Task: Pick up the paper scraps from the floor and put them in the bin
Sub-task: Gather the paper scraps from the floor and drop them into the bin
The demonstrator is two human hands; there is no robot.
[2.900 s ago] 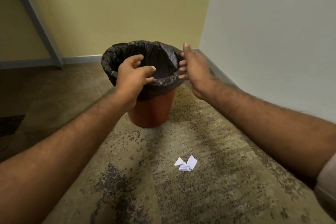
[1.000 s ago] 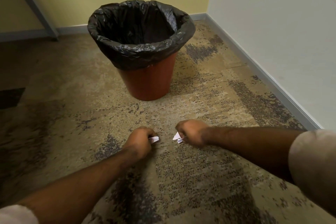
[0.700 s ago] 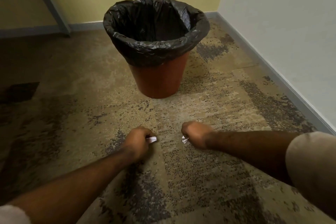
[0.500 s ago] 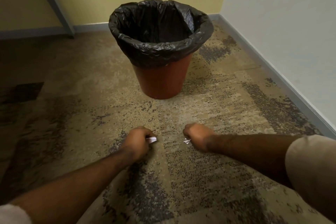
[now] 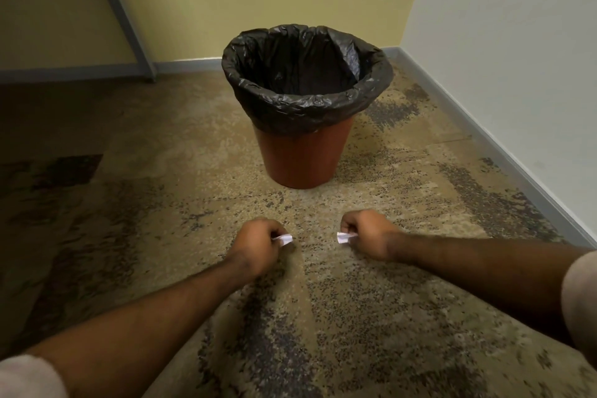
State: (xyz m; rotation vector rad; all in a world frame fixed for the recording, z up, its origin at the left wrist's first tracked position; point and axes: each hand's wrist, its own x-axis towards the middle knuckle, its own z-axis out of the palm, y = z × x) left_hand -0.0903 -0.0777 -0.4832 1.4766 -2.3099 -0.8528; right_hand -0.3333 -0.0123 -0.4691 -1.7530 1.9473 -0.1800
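Fingers of left hand (image 5: 255, 244) and right hand (image 5: 366, 236) are closed, each pinching a white paper scrap (image 5: 284, 238) (image 5: 343, 237). Scraps judged weightless, limp; pinch firmly over the lined bin (image 5: 305, 152).

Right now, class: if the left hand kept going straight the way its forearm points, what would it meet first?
Probably the bin. The left hand, shut on a paper scrap, points up and right across bare carpet toward the bin's base; depth is uncertain, so it might pass just beside it.

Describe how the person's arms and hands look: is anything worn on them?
Both forearms are bare and somewhat hairy. A pale, beige-looking short sleeve shows on each arm at the frame edges. The left hand and right hand wear no gloves; no watch, ring or bracelet is visible.
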